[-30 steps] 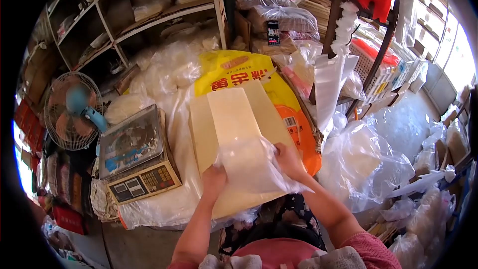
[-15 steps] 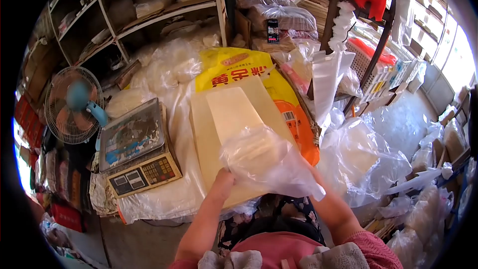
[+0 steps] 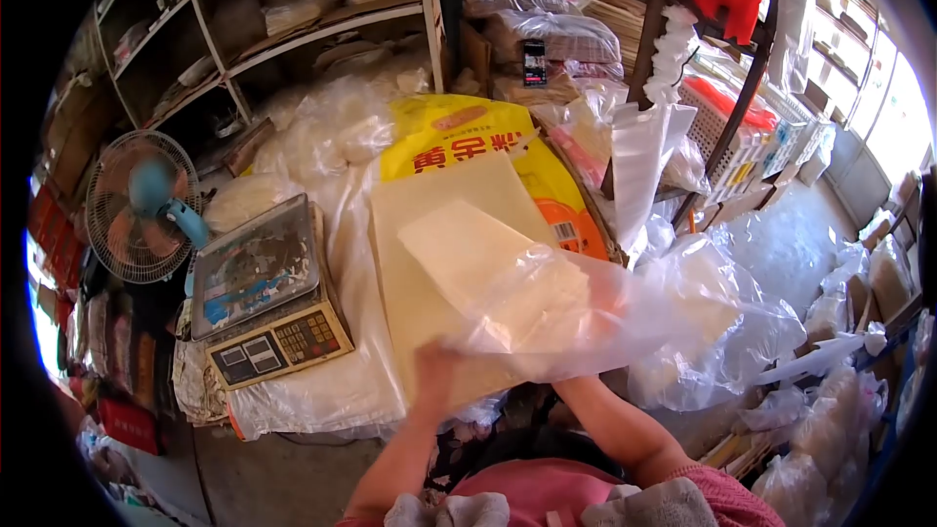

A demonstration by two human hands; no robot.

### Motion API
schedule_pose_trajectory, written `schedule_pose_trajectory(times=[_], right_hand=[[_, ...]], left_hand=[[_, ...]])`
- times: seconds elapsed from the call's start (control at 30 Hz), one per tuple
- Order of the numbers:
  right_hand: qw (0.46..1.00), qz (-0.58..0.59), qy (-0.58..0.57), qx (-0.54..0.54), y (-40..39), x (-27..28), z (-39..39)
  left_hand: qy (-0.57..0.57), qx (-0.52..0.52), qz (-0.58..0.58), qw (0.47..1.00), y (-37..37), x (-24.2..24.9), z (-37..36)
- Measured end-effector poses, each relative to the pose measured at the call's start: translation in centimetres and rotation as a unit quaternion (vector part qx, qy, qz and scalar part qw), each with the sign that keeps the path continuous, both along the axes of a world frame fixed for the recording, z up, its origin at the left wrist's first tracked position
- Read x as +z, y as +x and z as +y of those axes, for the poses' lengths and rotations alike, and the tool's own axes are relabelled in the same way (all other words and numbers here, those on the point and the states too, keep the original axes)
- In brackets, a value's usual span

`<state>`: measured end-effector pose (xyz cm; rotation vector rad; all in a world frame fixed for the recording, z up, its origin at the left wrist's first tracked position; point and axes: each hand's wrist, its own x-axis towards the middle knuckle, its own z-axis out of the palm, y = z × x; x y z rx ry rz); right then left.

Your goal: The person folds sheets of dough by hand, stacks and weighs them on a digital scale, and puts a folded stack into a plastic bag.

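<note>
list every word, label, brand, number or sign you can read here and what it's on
"黄": seems to be the leftmost large red character on the yellow sack; the ones beside it are too distorted to read surely.
Small print and oval logo on the sack: too small.
Barcode on its orange part: digits too small.
Scale keys and panel: too blurred.
Phone screen: too small.
Red box at lower left: markings too blurred.

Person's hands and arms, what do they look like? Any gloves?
The left hand is blurry but has no glove. I can't make out the right hand through the plastic bag. I see no watch. The right sleeve is pink and looks knitted; a bit of pink left sleeve shows too.
</note>
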<state>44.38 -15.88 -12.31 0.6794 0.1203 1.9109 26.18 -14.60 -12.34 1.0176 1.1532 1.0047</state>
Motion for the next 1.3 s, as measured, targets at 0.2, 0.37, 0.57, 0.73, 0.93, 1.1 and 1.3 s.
schedule_pose_trajectory(times=[0.2, 0.37, 0.57, 0.73, 0.93, 1.1, 1.3], right_hand=[[0.997, 0.059, 0.028, 0.034, -0.5, 0.8, 0.6], [0.983, 0.130, 0.068, 0.111, 0.2, 2.5, 2.6], [0.889, -0.371, -0.125, -0.237, 2.2, 8.6, 5.7], [0.790, -0.496, -0.298, -0.204, 1.8, 2.6, 8.2], [0.556, -0.729, -0.280, -0.285, 1.9, -3.3, 7.1], [0.328, -0.880, -0.073, -0.335, 3.3, -3.9, 8.5], [0.388, -0.839, -0.055, -0.378, 1.3, -4.3, 8.6]], left_hand=[[0.343, -0.086, 0.044, 0.934, 1.3, 11.4, 4.9], [0.164, -0.123, 0.098, 0.974, 1.5, 11.2, 9.1], [0.091, 0.055, -0.174, 0.979, 0.7, 8.5, 12.5], [0.121, 0.070, 0.074, 0.987, -1.5, 0.3, 14.9], [0.178, 0.022, 0.308, 0.934, -1.7, -4.9, 14.2], [0.087, -0.098, 0.231, 0.964, -0.3, -2.5, 15.0], [0.237, -0.117, 0.227, 0.937, -1.8, -12.5, 18.9]])
